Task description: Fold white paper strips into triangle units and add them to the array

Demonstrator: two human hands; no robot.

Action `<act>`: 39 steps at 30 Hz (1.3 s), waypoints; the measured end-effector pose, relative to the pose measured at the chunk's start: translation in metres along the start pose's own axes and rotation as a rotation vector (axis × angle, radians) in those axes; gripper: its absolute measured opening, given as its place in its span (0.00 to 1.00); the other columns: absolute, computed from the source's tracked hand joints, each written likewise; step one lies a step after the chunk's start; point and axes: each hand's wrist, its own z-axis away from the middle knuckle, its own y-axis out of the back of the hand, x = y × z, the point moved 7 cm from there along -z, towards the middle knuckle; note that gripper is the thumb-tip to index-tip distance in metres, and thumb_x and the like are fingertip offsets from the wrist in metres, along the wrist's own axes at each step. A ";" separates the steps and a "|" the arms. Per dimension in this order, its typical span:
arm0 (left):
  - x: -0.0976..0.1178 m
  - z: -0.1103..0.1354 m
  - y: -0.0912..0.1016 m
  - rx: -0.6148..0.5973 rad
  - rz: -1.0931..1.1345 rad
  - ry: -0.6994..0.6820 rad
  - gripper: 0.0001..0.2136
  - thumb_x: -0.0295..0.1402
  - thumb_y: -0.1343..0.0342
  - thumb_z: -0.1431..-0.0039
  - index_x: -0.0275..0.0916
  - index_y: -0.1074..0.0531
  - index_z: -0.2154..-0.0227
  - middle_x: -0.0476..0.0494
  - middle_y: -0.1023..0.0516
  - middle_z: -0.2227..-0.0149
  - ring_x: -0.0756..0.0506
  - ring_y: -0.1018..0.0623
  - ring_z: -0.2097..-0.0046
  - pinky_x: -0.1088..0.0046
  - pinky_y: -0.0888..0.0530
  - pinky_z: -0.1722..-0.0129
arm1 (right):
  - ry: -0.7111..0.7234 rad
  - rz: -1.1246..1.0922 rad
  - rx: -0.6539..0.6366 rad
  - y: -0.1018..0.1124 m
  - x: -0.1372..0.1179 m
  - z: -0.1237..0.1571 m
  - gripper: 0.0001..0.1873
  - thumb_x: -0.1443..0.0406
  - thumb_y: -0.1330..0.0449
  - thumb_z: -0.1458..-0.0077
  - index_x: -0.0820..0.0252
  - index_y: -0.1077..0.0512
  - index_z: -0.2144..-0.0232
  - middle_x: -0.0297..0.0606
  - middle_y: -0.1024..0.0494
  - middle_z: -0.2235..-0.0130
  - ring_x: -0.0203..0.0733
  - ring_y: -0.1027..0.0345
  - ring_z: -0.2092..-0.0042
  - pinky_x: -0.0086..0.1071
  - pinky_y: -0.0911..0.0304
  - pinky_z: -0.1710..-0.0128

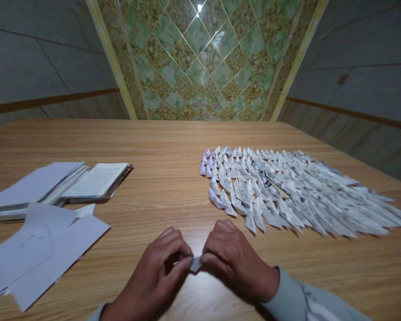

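A small folded piece of paper point(195, 265) is pinched between my two hands, just above the table near its front. My left hand point(160, 265) grips its left end with thumb and fingers, and my right hand point(235, 258) grips the right end the same way. Most of the paper is hidden behind the fingers, so its full shape cannot be made out. Beyond my right hand stand many folded paper boats point(250, 191) in close rows, mostly made of printed paper, with a few pale purple ones at the left end.
On the left, loose white sheets point(63, 254) lie spread near the front edge. Behind them are a stack of paper point(36, 183) and a pile of printed pages point(96, 180). The wooden table point(160, 138) reaches back to a tiled wall point(200, 67).
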 end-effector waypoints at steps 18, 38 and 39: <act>-0.023 0.003 -0.002 -0.049 0.332 0.217 0.16 0.41 0.45 0.34 0.38 0.20 0.73 0.44 0.21 0.73 0.45 0.23 0.68 0.73 0.31 0.66 | -0.074 -0.130 0.023 0.004 0.000 0.001 0.15 0.61 0.46 0.30 0.60 0.29 0.69 0.35 0.25 0.70 0.40 0.37 0.65 0.33 0.46 0.63; -0.040 0.019 0.007 0.343 0.481 0.457 0.15 0.44 0.40 0.39 0.38 0.21 0.58 0.46 0.19 0.74 0.43 0.19 0.70 0.71 0.23 0.67 | -0.327 -0.279 0.218 0.002 0.009 0.005 0.10 0.68 0.46 0.37 0.58 0.32 0.72 0.33 0.28 0.72 0.37 0.36 0.69 0.30 0.45 0.69; -0.036 0.019 0.004 0.326 0.468 0.433 0.14 0.44 0.40 0.39 0.39 0.22 0.59 0.46 0.19 0.74 0.43 0.19 0.69 0.72 0.24 0.67 | -0.356 -0.281 0.248 0.003 0.011 0.006 0.10 0.68 0.47 0.37 0.58 0.33 0.72 0.32 0.29 0.73 0.37 0.36 0.70 0.29 0.46 0.70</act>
